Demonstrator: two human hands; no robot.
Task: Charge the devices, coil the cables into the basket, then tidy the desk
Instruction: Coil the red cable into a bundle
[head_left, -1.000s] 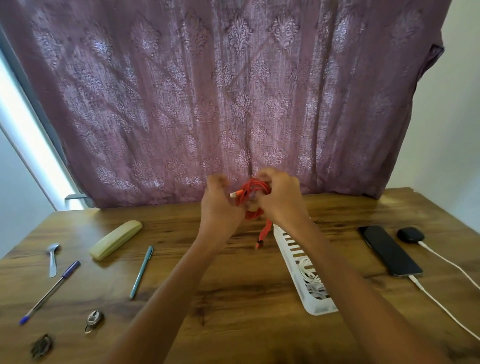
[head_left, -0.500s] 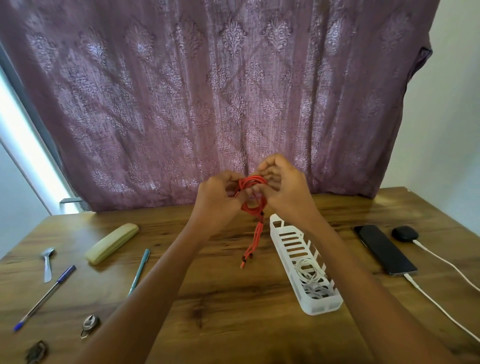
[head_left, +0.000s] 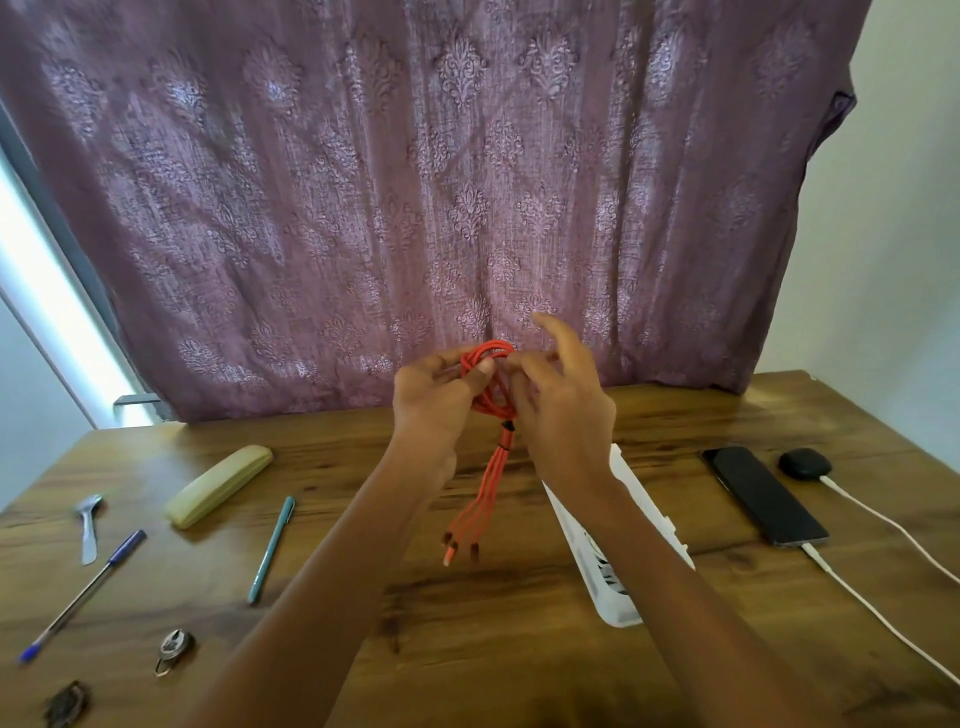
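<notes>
Wooden desk (head_left: 493, 623) against a purple curtain (head_left: 415, 182), and up over the desk's middle hangs the orange cable (head_left: 492, 400): wound in loops, its multi-plug tail dangling free above the wood. The left hand (head_left: 436, 400) pinches the coil, thumb clamped over the loops. The right hand (head_left: 561, 410) is alongside, fingers spread and loose, blurred, brushing the coil's right side. A white basket (head_left: 613, 613) lies under the right forearm. Toward the right edge sit a phone (head_left: 763, 496) and a black earbud case (head_left: 804, 463), both on white leads (head_left: 878, 613). Near the left edge: a teal pen (head_left: 271, 548), a blue pen (head_left: 83, 592), a glasses case (head_left: 218, 486) and a spoon (head_left: 89, 525).
</notes>
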